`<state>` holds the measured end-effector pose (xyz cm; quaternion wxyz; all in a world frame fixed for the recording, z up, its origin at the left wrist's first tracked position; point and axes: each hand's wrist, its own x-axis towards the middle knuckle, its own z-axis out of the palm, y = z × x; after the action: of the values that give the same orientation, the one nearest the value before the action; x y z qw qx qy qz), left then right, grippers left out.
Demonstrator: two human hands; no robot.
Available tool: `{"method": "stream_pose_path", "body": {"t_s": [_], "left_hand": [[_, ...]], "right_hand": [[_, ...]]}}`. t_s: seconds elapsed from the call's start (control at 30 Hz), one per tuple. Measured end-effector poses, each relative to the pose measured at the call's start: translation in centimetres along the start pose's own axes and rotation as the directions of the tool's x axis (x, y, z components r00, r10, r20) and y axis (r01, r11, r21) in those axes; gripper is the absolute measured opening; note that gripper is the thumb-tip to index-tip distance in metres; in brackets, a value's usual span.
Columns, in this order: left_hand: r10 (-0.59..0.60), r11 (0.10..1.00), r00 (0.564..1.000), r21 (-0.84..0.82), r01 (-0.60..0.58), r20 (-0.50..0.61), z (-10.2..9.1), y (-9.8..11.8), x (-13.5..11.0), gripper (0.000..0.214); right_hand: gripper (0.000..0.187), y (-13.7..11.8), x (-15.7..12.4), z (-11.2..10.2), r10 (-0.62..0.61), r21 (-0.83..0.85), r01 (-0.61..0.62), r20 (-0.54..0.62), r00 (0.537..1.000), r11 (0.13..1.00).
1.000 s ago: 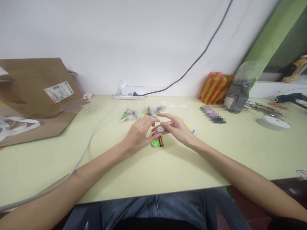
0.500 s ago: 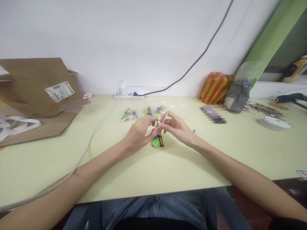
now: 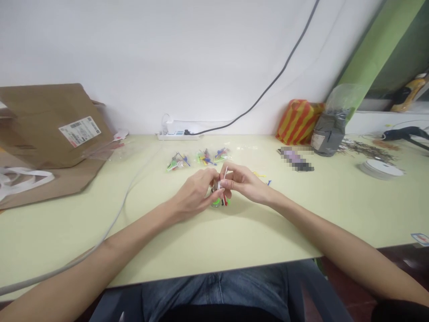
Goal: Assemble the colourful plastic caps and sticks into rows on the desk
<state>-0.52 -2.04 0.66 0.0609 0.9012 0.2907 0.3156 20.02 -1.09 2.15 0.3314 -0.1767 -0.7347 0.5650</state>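
On the tabletop [image 3: 234,241], the right hand [image 3: 246,181] clamps its grip on a light, fragile-looking white stick [image 3: 225,175], best held low, above a green spool [image 3: 216,204]; the left hand [image 3: 192,193] curls close, its grip unclear.

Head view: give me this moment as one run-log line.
held: thin white stick | right hand: pinching it | left hand: beside it, grip unclear | below: green disc, red and black sticks
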Motion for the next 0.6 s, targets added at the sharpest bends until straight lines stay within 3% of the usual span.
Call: {"method": "stream_pose_path", "body": {"t_s": [0.13,0.27,0.43,0.6], "left_hand": [[0.036,0.999,0.998,0.001,-0.036,0.057,0.4,0.4,-0.1,0.012],[0.059,0.998,0.998,-0.004,-0.059,-0.007,-0.1,-0.2,-0.3,0.01],[-0.026,0.997,0.998,0.071,0.031,-0.063,-0.9,-1.2,-0.3,0.007],[0.045,0.991,0.999,0.123,-0.044,-0.004,-0.2,-1.4,0.1,0.009]], "right_hand": [[0.034,0.0,-0.2,0.0,0.003,0.041,-0.005,0.063,0.998,0.999],[0.03,-0.1,-0.3,-0.5,0.008,0.093,-0.014,0.064,0.998,0.996],[0.032,0.7,0.1,-1.9,0.022,0.029,-0.019,-0.097,0.995,0.999],[0.046,2.2,0.4,-3.2,0.13,-0.132,-0.173,-0.284,0.95,0.976]]}}
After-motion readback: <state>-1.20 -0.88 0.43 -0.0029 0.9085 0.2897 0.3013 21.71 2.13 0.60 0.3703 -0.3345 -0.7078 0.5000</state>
